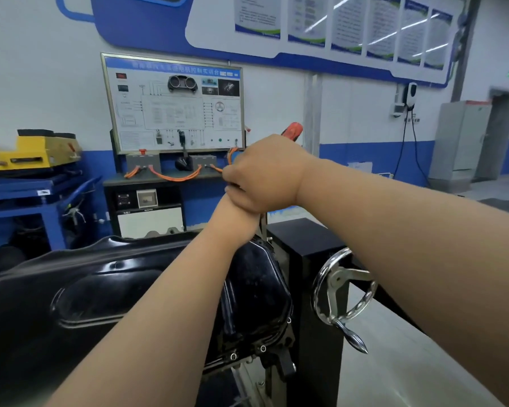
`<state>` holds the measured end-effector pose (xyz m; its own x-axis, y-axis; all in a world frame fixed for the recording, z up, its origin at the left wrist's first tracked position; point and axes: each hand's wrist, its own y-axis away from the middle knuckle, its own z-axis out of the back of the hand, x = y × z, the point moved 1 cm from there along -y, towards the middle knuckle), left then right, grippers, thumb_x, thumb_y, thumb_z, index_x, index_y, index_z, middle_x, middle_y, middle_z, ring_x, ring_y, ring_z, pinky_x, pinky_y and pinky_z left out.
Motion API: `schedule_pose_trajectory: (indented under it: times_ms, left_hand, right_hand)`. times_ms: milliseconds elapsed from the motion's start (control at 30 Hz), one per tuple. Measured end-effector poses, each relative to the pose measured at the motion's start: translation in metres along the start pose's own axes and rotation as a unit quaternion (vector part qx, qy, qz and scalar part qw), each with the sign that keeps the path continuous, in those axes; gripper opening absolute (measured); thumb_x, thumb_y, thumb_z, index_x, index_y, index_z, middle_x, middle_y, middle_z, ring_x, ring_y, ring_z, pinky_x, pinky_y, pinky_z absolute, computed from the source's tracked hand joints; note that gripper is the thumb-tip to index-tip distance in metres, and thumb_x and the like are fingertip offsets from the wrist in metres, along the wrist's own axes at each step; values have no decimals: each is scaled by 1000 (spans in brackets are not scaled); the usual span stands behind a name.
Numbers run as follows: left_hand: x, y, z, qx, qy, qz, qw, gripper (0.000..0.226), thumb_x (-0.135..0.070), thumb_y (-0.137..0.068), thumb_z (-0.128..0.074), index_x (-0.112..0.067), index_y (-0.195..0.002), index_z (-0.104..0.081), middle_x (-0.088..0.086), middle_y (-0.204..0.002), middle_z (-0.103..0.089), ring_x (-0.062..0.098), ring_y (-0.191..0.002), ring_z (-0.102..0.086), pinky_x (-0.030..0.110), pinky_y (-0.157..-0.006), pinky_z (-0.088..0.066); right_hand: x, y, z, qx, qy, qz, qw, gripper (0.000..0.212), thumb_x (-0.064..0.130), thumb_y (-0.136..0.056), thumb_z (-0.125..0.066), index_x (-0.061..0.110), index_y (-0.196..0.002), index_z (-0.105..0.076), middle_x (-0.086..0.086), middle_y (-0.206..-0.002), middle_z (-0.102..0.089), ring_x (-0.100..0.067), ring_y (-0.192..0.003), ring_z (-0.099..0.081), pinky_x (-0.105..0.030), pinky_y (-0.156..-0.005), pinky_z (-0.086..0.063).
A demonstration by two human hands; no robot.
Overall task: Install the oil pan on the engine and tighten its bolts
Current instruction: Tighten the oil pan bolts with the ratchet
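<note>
Workshop | oil pan [130, 289] below right hand [265, 174] | gripping red-handled tool [291, 129]

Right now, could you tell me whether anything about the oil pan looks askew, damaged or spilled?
Nothing stands out. The black oil pan looks evenly seated, bolts show along its near flange, no spilled oil shows, and the right hand grips a red-handled tool over the left hand.

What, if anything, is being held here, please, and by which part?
The right grip holds a red-handled tool by its handle; the left grip, directly below, has its fingers hidden, so its hold cannot be told.
</note>
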<state>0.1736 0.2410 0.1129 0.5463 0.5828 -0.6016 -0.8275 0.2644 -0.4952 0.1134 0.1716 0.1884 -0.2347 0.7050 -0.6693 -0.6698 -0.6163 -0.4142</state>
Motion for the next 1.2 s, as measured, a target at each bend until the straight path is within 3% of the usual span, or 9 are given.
schedule_pose_trajectory:
  times_ms: [133,300,433,533,700,800,900,1033,1200]
  left_hand:
    - [7,7,0,-52,23,-23,998,39,-5,-89,-61,-6,-127,-53,8,-122,-60,23,-109,-57,4,-67,-40]
    - [7,4,6,-38,-145,13,989,22,-6,-92,-37,-13,-75,-49,0,-70,-48,19,-66,-45,26,-61,-36]
    - [4,7,4,-42,-157,-7,987,30,-4,-89,-37,-20,-64,-32,-2,-64,-40,14,-55,-38,28,-52,-32]
    - [1,10,5,-15,-172,-14,985,32,-6,-93,-33,-19,-63,-31,-2,-63,-39,13,-55,-38,26,-50,-29]
    - [0,13,3,-5,-183,-42,982,36,1,-91,-35,-13,-59,-26,-1,-60,-30,21,-69,-38,29,-64,-32]
    - [2,10,3,27,-245,-83,966,34,2,-89,-37,-12,-58,-30,2,-61,-36,18,-58,-35,30,-61,-31]
    - [0,11,2,33,-225,-87,970,21,-1,-91,-37,-2,-82,-56,15,-88,-59,29,-78,-53,32,-64,-35]
    - [1,8,3,30,-176,-77,981,27,-1,-93,-36,4,-110,-56,19,-112,-61,35,-99,-56,37,-75,-42]
    - [10,0,-1,11,-72,-24,997,27,-2,-91,-43,-23,-74,-46,-2,-75,-48,18,-78,-48,23,-65,-40]
  right_hand:
    - [12,4,-1,-18,-51,-94,994,25,35,-94,-34,20,-79,-46,5,-59,-29,-23,-62,-42,-31,-54,-26]
    - [13,-11,-7,111,-292,-338,888,27,12,-90,-45,13,-63,-40,-1,-64,-41,-16,-56,-42,-27,-49,-36]
    - [7,-11,2,123,-358,-260,889,36,6,-95,-39,13,-61,-34,-8,-69,-47,-19,-66,-48,-20,-52,-38]
    - [12,-8,6,138,-236,-238,932,31,2,-89,-42,11,-60,-38,1,-37,-45,-13,-43,-41,-22,-38,-32]
    - [11,1,-18,-22,-213,-317,924,22,20,-88,-44,14,-67,-43,3,-60,-36,-16,-53,-37,-27,-51,-31]
    - [13,12,-24,-108,-95,-218,965,19,30,-89,-44,19,-74,-44,3,-56,-37,-27,-54,-45,-27,-49,-20]
    - [2,16,-20,-118,-65,-98,986,23,30,-84,-55,12,-70,-58,-6,-64,-56,-29,-55,-54,-29,-50,-29]
    - [-2,8,-15,-86,-43,13,995,29,36,-86,-53,11,-76,-63,-7,-71,-56,-24,-63,-44,-33,-59,-35]
    - [21,4,-17,-76,-138,-270,950,15,31,-92,-41,21,-92,-51,1,-77,-41,-22,-71,-41,-31,-58,-29]
